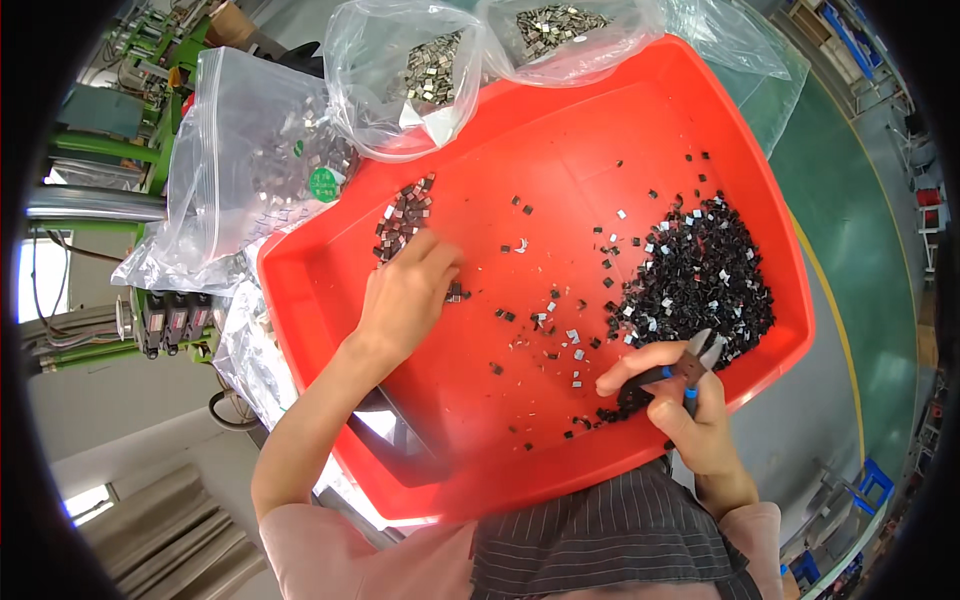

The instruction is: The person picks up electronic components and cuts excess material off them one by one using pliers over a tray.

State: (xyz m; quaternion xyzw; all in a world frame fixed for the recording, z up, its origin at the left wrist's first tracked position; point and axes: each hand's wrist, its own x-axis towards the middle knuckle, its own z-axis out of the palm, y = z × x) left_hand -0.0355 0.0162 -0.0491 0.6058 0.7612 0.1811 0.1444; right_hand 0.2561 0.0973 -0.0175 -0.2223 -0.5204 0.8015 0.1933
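Observation:
My left hand (pixel 405 295) reaches into the red plastic tray (pixel 540 170), its fingers curled together and a little blurred. Its fingertips come down beside a few small dark parts (pixel 455 292), and what they pinch is hidden. A small heap of shiny dark pieces (pixel 403 215) lies just beyond this hand. My right hand (pixel 700 420) is closed round a pair of diagonal cutters (pixel 690 370) with blue-and-black handles, over the near right side of the tray. The cutters' jaws point up and away from me. Beyond them is a large pile of small black pieces (pixel 700 270) mixed with silvery ones.
Two clear plastic bags of metal pieces (pixel 433 68) (pixel 560 30) stand at the tray's far edge. A zip bag (pixel 240 150) with more pieces leans at its far left. Green-framed machinery (pixel 110 150) is on the left. Loose bits (pixel 555 325) lie scattered mid-tray.

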